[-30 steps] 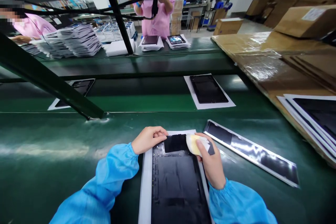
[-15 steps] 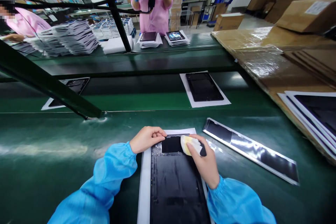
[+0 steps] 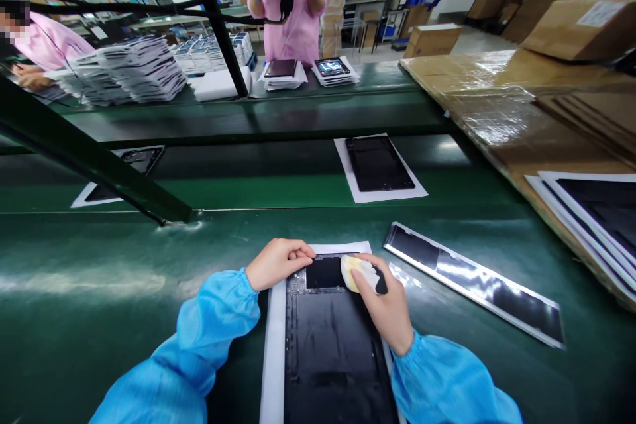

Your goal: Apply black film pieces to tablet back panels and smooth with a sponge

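The dark tablet back panel (image 3: 330, 351) lies flat on a white sheet (image 3: 274, 344) on the green tabletop (image 3: 124, 291), directly below the camera, its far end carrying a small black patch (image 3: 324, 273). The right hand (image 3: 385, 305) has its grip closed around a pale yellow pad (image 3: 354, 271) and presses it on the patch's right edge, at about 3 o'clock from the patch. Compared with a second ago the pad has slid leftward and lower onto the panel, while over the last half second it has barely shifted, so the rubbing stroke appears to have settled at that corner. The left hand (image 3: 279, 262) has kept its place at 9 o'clock from the patch, fingers curled and narrow, pinning the panel's top-left corner; it holds nothing loose. At 2 o'clock from the hands a long glossy strip (image 3: 477, 285) lies apart on the tabletop. Farther off at 12 o'clock another tablet on white paper (image 3: 380, 165) has drifted left on the conveyor belt (image 3: 278, 192). Beyond it, a person in pink (image 3: 298, 10) stands behind stacked tablets (image 3: 332, 69).
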The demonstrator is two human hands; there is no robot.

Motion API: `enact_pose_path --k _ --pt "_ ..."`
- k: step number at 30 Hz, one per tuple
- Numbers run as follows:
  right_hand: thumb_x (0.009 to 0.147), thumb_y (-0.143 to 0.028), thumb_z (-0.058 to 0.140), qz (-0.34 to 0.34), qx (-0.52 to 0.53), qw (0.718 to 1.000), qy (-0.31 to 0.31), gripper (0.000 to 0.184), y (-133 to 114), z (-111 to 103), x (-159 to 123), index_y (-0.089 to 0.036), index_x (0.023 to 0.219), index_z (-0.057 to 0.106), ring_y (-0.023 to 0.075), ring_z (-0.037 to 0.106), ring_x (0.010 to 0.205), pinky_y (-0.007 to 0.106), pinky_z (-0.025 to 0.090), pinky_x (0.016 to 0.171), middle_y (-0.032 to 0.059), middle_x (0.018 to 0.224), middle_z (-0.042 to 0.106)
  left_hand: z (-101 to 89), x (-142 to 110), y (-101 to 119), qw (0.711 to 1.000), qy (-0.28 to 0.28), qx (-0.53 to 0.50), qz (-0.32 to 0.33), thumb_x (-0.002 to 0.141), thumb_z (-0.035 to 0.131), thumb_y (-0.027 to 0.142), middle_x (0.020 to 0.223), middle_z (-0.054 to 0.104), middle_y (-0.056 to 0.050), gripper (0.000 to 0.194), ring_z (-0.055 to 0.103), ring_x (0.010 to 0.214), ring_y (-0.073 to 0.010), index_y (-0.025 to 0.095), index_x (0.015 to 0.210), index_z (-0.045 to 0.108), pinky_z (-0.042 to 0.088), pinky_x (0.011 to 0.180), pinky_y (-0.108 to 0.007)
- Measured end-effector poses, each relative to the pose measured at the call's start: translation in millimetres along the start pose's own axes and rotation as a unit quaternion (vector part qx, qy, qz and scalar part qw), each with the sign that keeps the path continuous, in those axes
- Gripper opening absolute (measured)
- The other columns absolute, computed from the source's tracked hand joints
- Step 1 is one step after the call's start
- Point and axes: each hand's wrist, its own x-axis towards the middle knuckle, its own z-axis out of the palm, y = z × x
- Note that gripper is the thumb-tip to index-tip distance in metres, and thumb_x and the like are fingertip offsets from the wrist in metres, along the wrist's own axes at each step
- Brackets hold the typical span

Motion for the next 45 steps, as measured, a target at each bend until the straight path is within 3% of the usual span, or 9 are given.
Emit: enact_pose_path --k 19,28,38,45 --pt "0.087 -0.041 0.055 -0.012 -0.019 1.0 -0.019 0.025 -1.3 -0.5 -0.6 -0.021 0.1 0.063 0.0246 0.065 0.09 0.033 0.052 0.079 0.0051 0.097 0.069 -0.3 -1.8 3.2 1.0 0.002 0.012 0.004 0.077 0.055 0.033 0.071 0.067 0.0 0.025 0.055 0.058 -0.0117 0.018 0.089 0.071 0.042 0.056 -0.021" --pt "0.088 -0.039 0.054 -0.021 -0.035 0.999 -0.03 0.022 -2.7 -0.1 -1.1 -0.022 0.101 0.061 0.022 0.066 0.088 0.029 0.052 0.076 0.0023 0.098 0.069 0.3 -2.1 3.0 1.0 0.004 0.024 0.011 0.079 0.055 0.032 0.072 0.068 0.0 0.024 0.056 0.059 -0.012 0.017 0.089 0.071 0.043 0.058 -0.021" --pt "0.089 -0.04 0.052 -0.037 -0.06 0.997 -0.042 0.023 1.6 0.9 -0.1 -0.022 0.1 0.061 0.0237 0.067 0.089 0.03 0.053 0.072 0.0035 0.098 0.069 3.6 -5.9 10.2 0.989 0.032 0.144 0.022 0.079 0.064 0.026 0.077 0.068 0.003 0.016 0.057 0.06 -0.0105 0.023 0.092 0.071 0.041 0.062 -0.02" --pt "0.088 -0.042 0.053 -0.035 -0.062 0.997 -0.038 0.024 2.0 0.9 -0.8 -0.023 0.1 0.062 0.0242 0.067 0.089 0.029 0.054 0.07 0.0036 0.097 0.069 5.9 -6.7 10.9 0.986 0.042 0.162 0.025 0.08 0.064 0.025 0.08 0.069 0.004 0.014 0.058 0.062 -0.0108 0.024 0.092 0.07 0.041 0.063 -0.02"
